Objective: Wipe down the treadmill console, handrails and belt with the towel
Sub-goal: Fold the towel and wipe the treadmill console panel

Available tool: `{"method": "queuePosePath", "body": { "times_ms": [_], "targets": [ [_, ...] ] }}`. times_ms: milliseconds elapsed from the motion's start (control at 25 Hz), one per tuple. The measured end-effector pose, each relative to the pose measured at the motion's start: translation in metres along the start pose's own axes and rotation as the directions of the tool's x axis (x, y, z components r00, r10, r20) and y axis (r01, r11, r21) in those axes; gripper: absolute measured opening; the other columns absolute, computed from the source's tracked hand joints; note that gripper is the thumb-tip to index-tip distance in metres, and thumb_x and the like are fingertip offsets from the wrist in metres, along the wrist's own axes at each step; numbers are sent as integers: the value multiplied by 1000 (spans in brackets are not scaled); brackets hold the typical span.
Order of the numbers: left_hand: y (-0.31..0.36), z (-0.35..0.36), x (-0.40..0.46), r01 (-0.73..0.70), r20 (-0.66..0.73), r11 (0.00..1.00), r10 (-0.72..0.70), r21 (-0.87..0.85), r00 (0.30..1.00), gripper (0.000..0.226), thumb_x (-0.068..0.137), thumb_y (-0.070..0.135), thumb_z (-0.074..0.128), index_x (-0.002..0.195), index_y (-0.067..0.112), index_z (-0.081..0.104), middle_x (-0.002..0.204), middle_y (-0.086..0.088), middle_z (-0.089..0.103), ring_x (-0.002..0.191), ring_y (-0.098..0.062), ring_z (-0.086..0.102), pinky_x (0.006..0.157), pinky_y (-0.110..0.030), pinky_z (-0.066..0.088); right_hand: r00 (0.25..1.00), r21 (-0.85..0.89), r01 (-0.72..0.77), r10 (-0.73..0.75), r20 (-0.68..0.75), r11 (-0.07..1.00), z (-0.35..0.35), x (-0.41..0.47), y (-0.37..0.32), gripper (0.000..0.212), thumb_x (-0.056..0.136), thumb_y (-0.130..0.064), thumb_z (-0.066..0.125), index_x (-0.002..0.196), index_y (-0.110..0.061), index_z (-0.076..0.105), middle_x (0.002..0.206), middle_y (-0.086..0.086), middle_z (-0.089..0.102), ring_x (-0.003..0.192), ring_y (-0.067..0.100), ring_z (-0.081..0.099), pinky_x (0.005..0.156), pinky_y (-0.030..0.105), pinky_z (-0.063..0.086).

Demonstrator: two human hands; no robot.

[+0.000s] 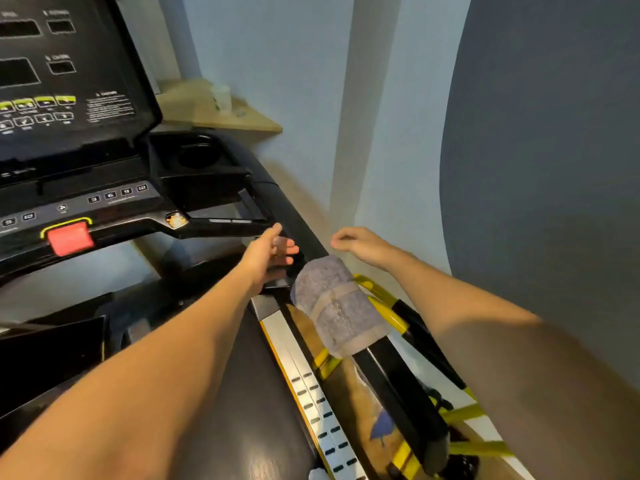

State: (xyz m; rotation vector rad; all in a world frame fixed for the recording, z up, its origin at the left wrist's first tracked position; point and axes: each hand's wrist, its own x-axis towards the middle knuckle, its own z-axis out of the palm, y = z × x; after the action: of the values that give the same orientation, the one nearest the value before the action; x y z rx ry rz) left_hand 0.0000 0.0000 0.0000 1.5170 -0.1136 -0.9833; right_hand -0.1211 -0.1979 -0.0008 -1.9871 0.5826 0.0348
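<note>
A grey-blue towel [337, 304] hangs draped over the treadmill's black right handrail [391, 375]. My left hand [272, 251] reaches toward the handrail just ahead of the towel, fingers spread and empty. On the handrail's far side, above the towel, my right hand [360, 245] hovers loosely curled and holds nothing. The black console [69, 98] with dark displays and green buttons rises at the upper left, and a red stop key [70, 239] sits on its lower edge. The dark belt [239, 410] runs beneath my left forearm.
A cup holder [199, 155] sits at the console's right. Beyond it a wooden shelf [221, 116] carries a pale cup [221, 98]. A blue-grey wall stands close on the right. A yellow-and-black frame [391, 306] lies beside the handrail, and a silver side rail [304, 375] borders the belt.
</note>
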Motion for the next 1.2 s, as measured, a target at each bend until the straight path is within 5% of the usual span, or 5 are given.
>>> {"method": "queuePosePath", "body": {
  "times_ms": [120, 240, 640, 1000, 1200],
  "targets": [
    [-28, 12, 9, -33, -60, 983, 45, 182, 997, 15, 93, 31, 62, 82, 22, 68, 75, 6, 65, 79, -16, 57, 84, -37, 45, 994, -47, -50, 55, 98, 998, 6, 6, 26, 21, 99, -14, 61, 119, -15, 68, 116, 2, 68, 108, 12, 61, 95, 22, 45],
    [-46, 15, 11, -109, -42, 925, 133, 363, 990, 14, 87, 15, 72, 99, 8, 70, 85, 1, 67, 84, -14, 60, 73, -25, 48, 988, -81, -54, 65, 138, 995, 7, 12, 37, 25, 98, -16, 63, 123, -19, 63, 118, 2, 64, 111, 15, 60, 95, 23, 46],
    [-27, 6, 8, -262, 200, 784, 178, 563, 963, 24, 82, 23, 81, 91, 4, 69, 88, -8, 64, 83, -16, 60, 76, -27, 51, 951, -408, 73, 60, 304, 910, -18, 16, 2, 11, 95, -32, 68, 106, -32, 70, 105, -2, 68, 104, 20, 63, 98, 42, 52],
    [100, -38, -70, -519, 289, 598, 442, 611, 849, 23, 88, 28, 75, 100, 9, 68, 92, -2, 72, 84, -10, 69, 79, -27, 56, 916, -553, 375, -203, 347, 744, -47, -3, -160, 15, 100, -9, 59, 113, -10, 67, 116, 7, 66, 111, 22, 58, 96, 32, 43],
    [171, -85, -132, -554, 274, 492, 531, 671, 802, 21, 86, 35, 75, 92, 15, 76, 88, -5, 76, 81, -15, 70, 81, -35, 57, 868, -452, 479, -329, 373, 752, -34, -28, -260, 26, 95, 6, 53, 97, -14, 70, 90, -1, 65, 88, 13, 61, 94, 40, 52]
  ]
}}
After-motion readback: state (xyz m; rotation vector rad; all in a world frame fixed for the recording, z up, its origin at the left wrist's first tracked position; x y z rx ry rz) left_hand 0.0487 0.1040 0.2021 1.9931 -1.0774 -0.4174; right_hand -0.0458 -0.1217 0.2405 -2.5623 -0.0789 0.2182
